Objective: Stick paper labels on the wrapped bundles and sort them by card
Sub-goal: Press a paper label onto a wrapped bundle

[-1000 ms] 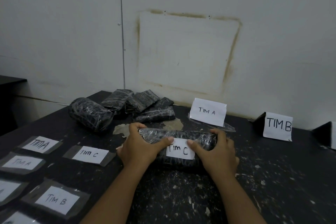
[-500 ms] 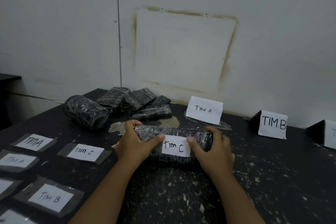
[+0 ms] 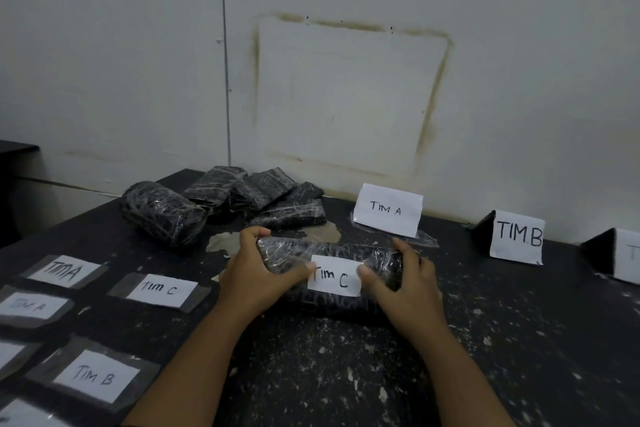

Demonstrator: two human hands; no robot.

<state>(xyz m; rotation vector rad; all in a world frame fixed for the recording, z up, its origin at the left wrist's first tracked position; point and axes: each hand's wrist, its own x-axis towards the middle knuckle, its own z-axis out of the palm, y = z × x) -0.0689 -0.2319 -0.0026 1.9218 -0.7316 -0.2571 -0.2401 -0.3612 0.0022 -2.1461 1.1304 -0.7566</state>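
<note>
A long black bundle wrapped in clear film (image 3: 332,250) lies across the middle of the dark table. A white paper label reading "TIM C" (image 3: 334,277) sits on its front face. My left hand (image 3: 259,274) grips the bundle's left end, thumb pressing the label's left edge. My right hand (image 3: 405,282) grips the right end, thumb on the label's right edge. Standing cards read "TIM A" (image 3: 388,210) and "TIM B" (image 3: 516,237); a third card (image 3: 628,256) is cut off at the right edge.
A pile of several wrapped bundles (image 3: 221,201) lies at the back left by the wall. Loose taped labels lie flat at the left: "TIM A" (image 3: 64,270), "TIM C" (image 3: 161,289), "TIM B" (image 3: 95,376), plus others. The table (image 3: 519,340) is scuffed and paint-flecked.
Both hands stay on the bundle and barely shift. The thumbs keep pressing the label's edges. The view has drifted slightly.
</note>
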